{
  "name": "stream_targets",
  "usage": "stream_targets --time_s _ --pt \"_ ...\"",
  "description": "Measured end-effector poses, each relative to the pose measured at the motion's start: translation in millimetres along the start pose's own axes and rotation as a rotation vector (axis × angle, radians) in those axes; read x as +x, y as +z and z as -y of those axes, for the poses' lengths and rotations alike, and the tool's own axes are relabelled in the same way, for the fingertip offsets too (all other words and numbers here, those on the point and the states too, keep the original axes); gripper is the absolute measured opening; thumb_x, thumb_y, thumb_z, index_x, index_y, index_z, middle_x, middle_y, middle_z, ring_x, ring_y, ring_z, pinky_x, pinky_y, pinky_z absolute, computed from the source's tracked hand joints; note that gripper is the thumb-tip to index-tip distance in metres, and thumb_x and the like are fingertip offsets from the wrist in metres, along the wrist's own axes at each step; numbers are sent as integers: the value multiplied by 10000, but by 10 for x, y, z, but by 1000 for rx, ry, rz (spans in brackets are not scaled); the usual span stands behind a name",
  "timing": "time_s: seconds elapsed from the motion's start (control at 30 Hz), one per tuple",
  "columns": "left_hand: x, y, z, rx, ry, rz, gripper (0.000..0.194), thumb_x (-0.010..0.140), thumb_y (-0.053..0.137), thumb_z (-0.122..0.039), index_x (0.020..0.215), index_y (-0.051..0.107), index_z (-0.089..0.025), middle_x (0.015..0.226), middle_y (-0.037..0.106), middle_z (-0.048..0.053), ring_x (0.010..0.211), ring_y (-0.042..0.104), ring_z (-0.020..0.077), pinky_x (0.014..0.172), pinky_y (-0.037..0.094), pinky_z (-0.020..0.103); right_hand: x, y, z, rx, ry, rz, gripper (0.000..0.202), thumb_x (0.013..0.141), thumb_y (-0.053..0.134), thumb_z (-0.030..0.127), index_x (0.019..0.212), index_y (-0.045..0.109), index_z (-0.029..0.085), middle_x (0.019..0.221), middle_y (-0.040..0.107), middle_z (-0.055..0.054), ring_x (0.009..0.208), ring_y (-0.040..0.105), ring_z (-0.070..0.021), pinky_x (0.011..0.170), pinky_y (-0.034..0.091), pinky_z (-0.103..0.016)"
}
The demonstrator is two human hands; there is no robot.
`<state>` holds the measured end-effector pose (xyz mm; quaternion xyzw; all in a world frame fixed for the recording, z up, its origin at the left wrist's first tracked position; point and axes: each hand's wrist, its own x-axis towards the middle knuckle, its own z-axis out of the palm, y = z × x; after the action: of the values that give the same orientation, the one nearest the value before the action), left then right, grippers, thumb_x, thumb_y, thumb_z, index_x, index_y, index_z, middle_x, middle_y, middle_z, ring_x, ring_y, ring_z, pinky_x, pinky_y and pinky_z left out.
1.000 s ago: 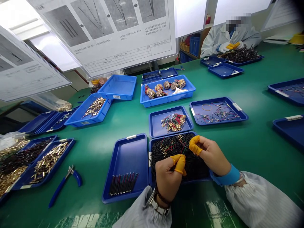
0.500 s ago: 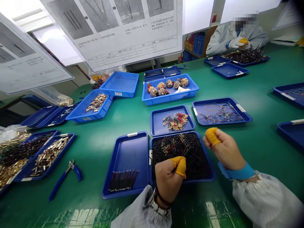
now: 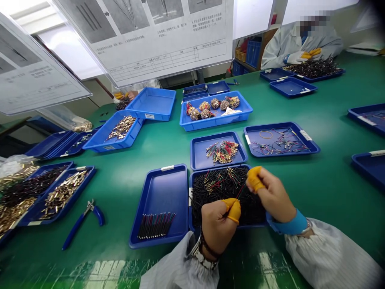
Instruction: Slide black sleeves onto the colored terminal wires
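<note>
My left hand (image 3: 221, 224), with yellow finger cots on thumb and forefinger, is closed in a pinch on thin coloured wires (image 3: 241, 192) that stick up from its fingertips. My right hand (image 3: 273, 197), also in yellow cots, is closed just beyond the wire ends; what it pinches is hidden. Both hands are over a blue tray full of short black tubes (image 3: 204, 188), with a loose pile of coloured wires (image 3: 224, 179) on top. To the left, a blue tray (image 3: 165, 188) holds a row of black-sleeved wires (image 3: 156, 226).
Behind are a tray of gold-tipped wires (image 3: 224, 151), a tray of scattered wires (image 3: 279, 140) and a bin of wire bundles (image 3: 215, 123). Blue-handled cutters (image 3: 76, 228) lie left, near trays of metal sleeves (image 3: 64, 192). A co-worker (image 3: 300, 48) sits across the table.
My right hand has moved left and closer to the wires in my left hand. My left hand has shifted slightly right, still pinching them.
</note>
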<state>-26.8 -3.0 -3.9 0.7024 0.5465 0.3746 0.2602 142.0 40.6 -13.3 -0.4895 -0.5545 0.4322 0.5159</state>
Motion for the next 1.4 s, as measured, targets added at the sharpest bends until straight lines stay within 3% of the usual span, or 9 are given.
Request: stream_targets --time_s 0.1,0.27,0.37,0.5,0.67,0.8,0.87,1.1,1.4 --pt "-6 -7 6 -17 -15 -9 261 809 542 -240 626 711 -162 461 600 1 416 531 94 430 404 176 47 -116 -60 57 -2 -167 76 837 505 277 789 500 218 620 451 35 548 421 -121 510 360 -237" --pt "-12 -5 6 -28 -24 4 254 807 548 -237 632 707 -147 480 610 9 422 531 94 432 402 180 -15 24 59 39 58 182 173 814 556 360 871 516 202 757 524 -20 690 516 -156 608 445 -259" --pt "-1 -1 -8 -15 -4 14 270 805 550 -227 587 685 -142 480 604 11 430 523 91 438 390 182 -78 145 115 -32 20 264 112 844 504 307 806 509 201 719 503 -9 661 488 -145 590 437 -244" --pt "25 1 -11 6 29 20 317 801 546 -221 502 630 -156 454 586 -1 417 508 82 432 374 179 -76 133 71 -172 -47 182 69 847 463 216 789 498 203 697 496 1 636 464 -144 582 412 -249" --pt "46 -46 57 -50 -13 -56 241 786 558 -208 586 680 -151 511 637 11 442 553 96 446 413 180 -18 -126 38 -339 -200 -107 47 854 486 232 810 495 216 692 487 3 620 462 -156 590 401 -284" --pt "64 -96 102 -139 -51 -141 212 795 569 -224 657 700 -130 537 654 18 441 567 98 453 436 183 -126 -260 12 -657 -347 331 92 786 575 151 852 558 212 852 557 -52 813 498 -218 717 426 -355" --pt "68 -103 108 -165 -47 -149 224 802 567 -237 653 696 -129 526 648 15 437 568 98 449 438 181 -203 -244 -34 -780 -363 468 191 771 570 119 941 569 206 929 568 -80 860 498 -242 719 438 -382" --pt "93 -115 140 -193 -35 -157 187 787 584 -256 714 705 -134 542 658 13 459 590 110 453 458 183 -215 -67 -66 -932 -414 478 85 797 541 113 769 561 190 833 564 -81 776 494 -225 666 444 -370" --pt "111 -246 245 -172 -17 -221 193 784 587 -259 671 685 -138 554 664 9 463 589 104 475 456 183 -253 -35 11 -978 -383 534 120 788 533 94 842 594 182 857 574 -77 803 492 -224 692 434 -371"
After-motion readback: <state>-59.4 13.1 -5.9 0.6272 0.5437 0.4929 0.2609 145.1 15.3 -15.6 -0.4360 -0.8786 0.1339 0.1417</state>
